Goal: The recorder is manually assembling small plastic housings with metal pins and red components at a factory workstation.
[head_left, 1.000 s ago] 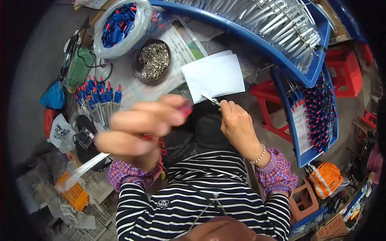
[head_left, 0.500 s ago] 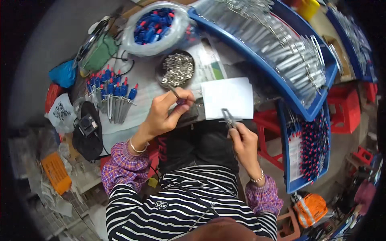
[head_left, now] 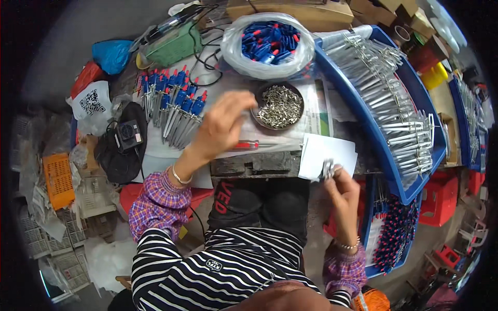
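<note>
My left hand [head_left: 223,124] is raised over the worktable, beside a dark round bowl [head_left: 261,118] of small shiny metal parts [head_left: 282,106]. Motion smears its fingers, so whether they hold anything cannot be made out. My right hand [head_left: 343,192] pinches a small grey metal piece [head_left: 328,169] between thumb and fingers. That piece is blurred and sits in front of white paper sheets [head_left: 332,150] at the table's near edge. Between the hands lies a screwdriver with a red handle [head_left: 246,145], below the bowl.
Blue-handled metal pieces with red tips [head_left: 179,109] lie in a bunch at left. Behind the bowl stands a plastic bag [head_left: 233,52] of blue parts. A blue bin [head_left: 358,96] of metal rods fills the right; a lower blue tray [head_left: 369,228] holds more pieces.
The view has shifted, bringing the screwdriver into sight. My left hand has come away from the bowl's near edge toward the left. My right hand still pinches the metal piece, now turned differently.
</note>
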A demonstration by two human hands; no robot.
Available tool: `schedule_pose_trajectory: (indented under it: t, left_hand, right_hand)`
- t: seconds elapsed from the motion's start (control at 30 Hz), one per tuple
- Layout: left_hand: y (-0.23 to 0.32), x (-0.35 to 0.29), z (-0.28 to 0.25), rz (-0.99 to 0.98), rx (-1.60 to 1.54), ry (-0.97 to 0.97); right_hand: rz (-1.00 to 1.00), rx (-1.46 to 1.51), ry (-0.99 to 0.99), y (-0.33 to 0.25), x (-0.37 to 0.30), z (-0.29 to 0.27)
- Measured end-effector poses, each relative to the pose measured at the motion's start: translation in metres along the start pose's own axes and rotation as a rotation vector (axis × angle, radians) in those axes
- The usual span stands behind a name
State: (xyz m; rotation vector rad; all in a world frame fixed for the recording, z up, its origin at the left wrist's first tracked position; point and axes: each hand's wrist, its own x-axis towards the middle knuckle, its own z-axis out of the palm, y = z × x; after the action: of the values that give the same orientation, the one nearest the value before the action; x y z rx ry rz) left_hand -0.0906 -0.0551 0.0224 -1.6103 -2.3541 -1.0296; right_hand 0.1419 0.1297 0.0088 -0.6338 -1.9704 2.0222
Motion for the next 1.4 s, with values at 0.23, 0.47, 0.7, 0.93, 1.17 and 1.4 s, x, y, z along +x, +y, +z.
schedule_pose_trajectory:
  t: [0.23, 0.47, 0.7, 0.93, 1.17, 1.4]
  left_hand:
    - [-0.043, 0.045, -0.013, 0.087, 0.248, 0.098]
    - [-0.056, 0.032, -0.003, 0.094, 0.235, 0.025]
    - [-0.057, 0.029, -0.003, 0.120, 0.295, -0.008]
    - [-0.059, 0.021, -0.001, 0.129, 0.305, -0.043]
    - [-0.052, 0.038, -0.024, -0.049, 0.145, -0.186]
    - [-0.058, 0.117, -0.030, -0.019, 0.050, 0.081]
  right_hand:
    - [-0.770, -0.666, -0.023, -0.046, 0.132, 0.039]
    - [-0.634, -0.793, -0.075, -0.011, 0.164, 0.044]
    - [-0.721, -0.821, 0.005, -0.022, 0.159, 0.042]
    - [-0.715, -0.931, -0.095, -0.024, 0.169, 0.047]
    - [-0.640, -0.889, -0.125, -0.017, 0.170, 0.040]
    - [-0.597, -0.870, -0.139, -0.017, 0.167, 0.035]
